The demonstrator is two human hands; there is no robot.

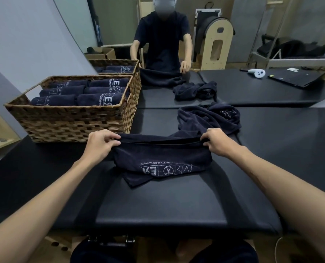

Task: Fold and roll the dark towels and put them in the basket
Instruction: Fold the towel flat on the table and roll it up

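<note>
Nearest, two bare forearms reach forward over a black padded table (158,205), whose near edge and the dark-clad knees below are cut off by the bottom of the view. On the pad lies a dark towel (161,160), folded into a band with white lettering that reads upside down and is only partly legible; one corner sticks out toward the viewer. The left hand (99,143) pinches the towel's far left corner, thumb on top and fingers curled underneath. The right hand (217,142) grips the far right corner the same way, knuckles up, its fingertips hidden by the cloth. Between them the far edge is lifted and pulled taut, showing two layers.

Just beyond the right hand a second towel (211,116) lies crumpled, a bit of white print showing on one fold. To the left stands a woven basket (72,120), touching the table surface, with six rolled towels (76,92) packed in two columns, their logos only partly visible.

Farther back everything repeats in a mirror (177,54): a basket, a loose towel, and a person in a dark shirt holding a cloth. In that reflection a white controller (256,73) and a flat dark object, hard to identify, lie at the right.
</note>
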